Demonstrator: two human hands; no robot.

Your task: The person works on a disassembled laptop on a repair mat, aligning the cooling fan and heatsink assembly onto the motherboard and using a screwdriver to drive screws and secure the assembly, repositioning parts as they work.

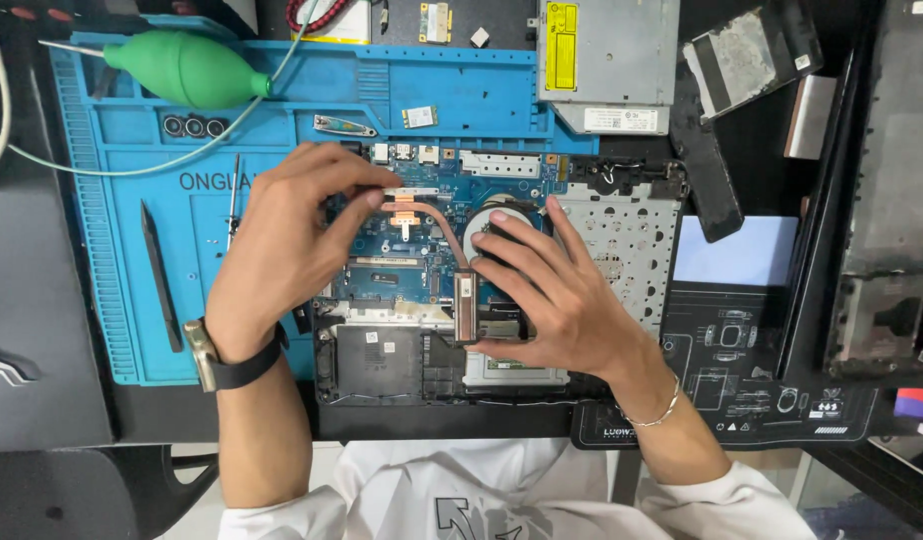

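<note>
Copper part: a curved copper heat pipe with a flat plate at one end and a finned block at the other (pixel 444 232), lying over the blue laptop motherboard (pixel 402 255) inside the opened black laptop base (pixel 382 365).
Long axis: from the plate at upper left, bending down and right to the finned block near the round cooling fan (pixel 497 222).
Left hand: the left hand (pixel 282 245) is pinched at the plate end, fingertips on or just above the copper plate; it is the nearer hand to that end.
Right hand: the right hand (pixel 562 295) grasps the fan and finned-block end, fingers spread over the fan, thumb beside the fins.
Whether lifted: cannot tell if the pipe is seated or raised off the board.
Surroundings: a blue silicone work mat (pixel 132 200) under the laptop's left side, with a green rubber air blower (pixel 187 68) on its far left and a black plastic pry tool (pixel 162 275) well apart to the left.
</note>
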